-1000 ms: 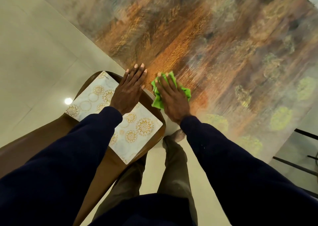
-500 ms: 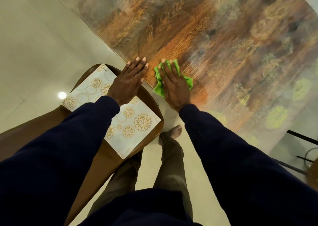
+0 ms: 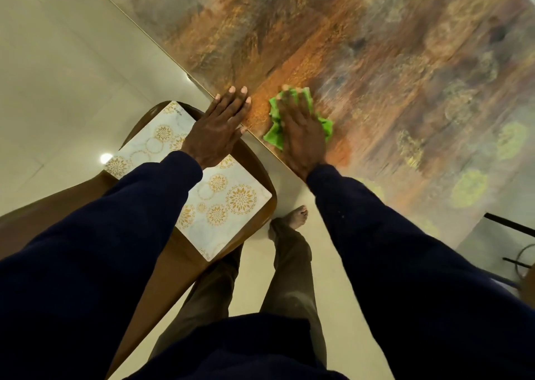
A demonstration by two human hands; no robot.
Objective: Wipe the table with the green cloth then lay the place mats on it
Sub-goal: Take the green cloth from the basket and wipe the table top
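Note:
The table (image 3: 390, 61) has a mottled brown, orange and green top and fills the upper right. My right hand (image 3: 301, 130) lies flat with straight fingers on the crumpled green cloth (image 3: 273, 136), pressing it onto the table near the front edge. My left hand (image 3: 217, 127) rests flat with straight fingers on the table's edge, just left of the cloth. White place mats (image 3: 231, 206) with gold flower prints lie stacked on a brown chair seat below my left arm, which hides part of them.
The brown wooden chair (image 3: 162, 269) stands at the left against the table edge. My legs and a bare foot (image 3: 296, 217) stand on the pale tiled floor (image 3: 58, 75). Dark metal bars (image 3: 509, 226) show at the right edge.
My right hand has slid the green cloth a little farther up the table, away from the edge. My left hand has shifted forward along the table's edge with it.

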